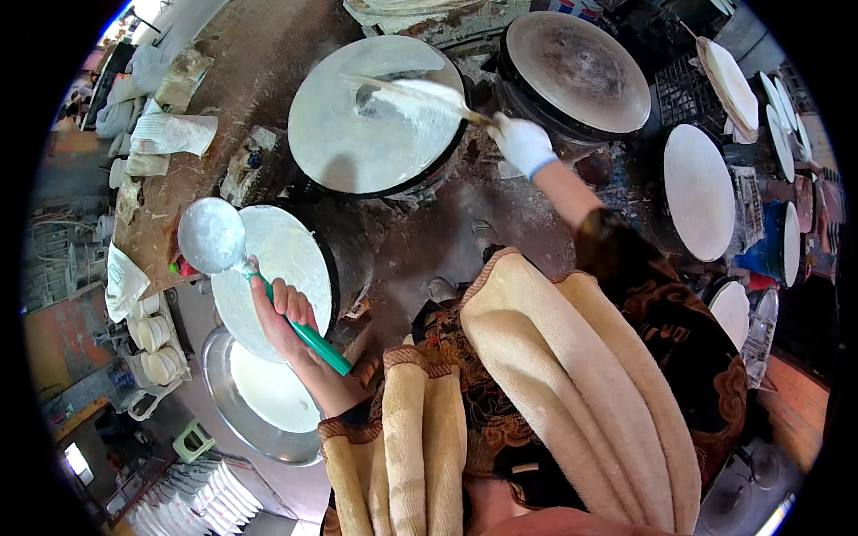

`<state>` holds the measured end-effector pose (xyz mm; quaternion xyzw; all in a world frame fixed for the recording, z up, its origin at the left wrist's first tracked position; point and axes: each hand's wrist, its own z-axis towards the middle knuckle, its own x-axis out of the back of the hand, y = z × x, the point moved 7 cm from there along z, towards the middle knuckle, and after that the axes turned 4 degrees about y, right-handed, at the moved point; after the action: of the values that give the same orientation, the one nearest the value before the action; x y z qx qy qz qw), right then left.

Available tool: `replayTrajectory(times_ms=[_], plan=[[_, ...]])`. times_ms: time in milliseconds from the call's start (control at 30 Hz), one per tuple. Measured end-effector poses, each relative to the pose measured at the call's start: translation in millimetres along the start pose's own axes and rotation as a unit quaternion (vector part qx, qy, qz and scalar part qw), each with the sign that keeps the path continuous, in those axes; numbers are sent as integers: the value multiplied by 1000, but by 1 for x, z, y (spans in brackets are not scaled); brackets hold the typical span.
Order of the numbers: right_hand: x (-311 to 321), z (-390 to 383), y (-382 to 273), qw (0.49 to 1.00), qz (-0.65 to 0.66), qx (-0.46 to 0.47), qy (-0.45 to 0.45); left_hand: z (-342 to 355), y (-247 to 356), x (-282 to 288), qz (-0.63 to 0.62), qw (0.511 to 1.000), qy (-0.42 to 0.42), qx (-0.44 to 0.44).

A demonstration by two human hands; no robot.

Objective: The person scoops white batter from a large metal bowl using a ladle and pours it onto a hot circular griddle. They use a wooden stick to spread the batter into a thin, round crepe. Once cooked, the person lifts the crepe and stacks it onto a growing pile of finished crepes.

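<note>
My bare left hand (pixel 286 314) is closed round the green handle of a ladle (pixel 212 236), its pale-coated bowl held up at the left. Behind it lies a round griddle with a whitish surface (pixel 277 268). In a white glove, my right hand (pixel 521 145) grips the handle of a long flat spreader (pixel 429 93). The spreader's batter-coated blade reaches across a large round griddle (pixel 335 134), which is covered in white batter except for a darker patch by the blade.
A metal basin (pixel 217 393) of white batter stands at the lower left. Beyond my right hand is a bare dark-rimmed griddle (pixel 576 67). Farther right are more pale round surfaces (pixel 699 192). Cloths (pixel 174 132) lie along the left ledge; a towel (pixel 572 384) hangs over my front.
</note>
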<state>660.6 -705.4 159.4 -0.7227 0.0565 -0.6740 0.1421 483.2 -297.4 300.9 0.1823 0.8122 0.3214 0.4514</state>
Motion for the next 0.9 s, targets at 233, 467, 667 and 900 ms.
replayTrajectory(times_ms=[233,467,667,900], plan=[[18,-11,-37,988,98,119,26,7,-10,-21,-10,998,-57,1],[13,26,14,997,-13,-79,-3,7,-9,-20,-10,999,-41,0],[15,62,-26,986,125,-77,85,15,-24,-39,4,999,-43,16],[-47,15,-69,843,496,-208,29,15,-47,-14,84,990,18,110]])
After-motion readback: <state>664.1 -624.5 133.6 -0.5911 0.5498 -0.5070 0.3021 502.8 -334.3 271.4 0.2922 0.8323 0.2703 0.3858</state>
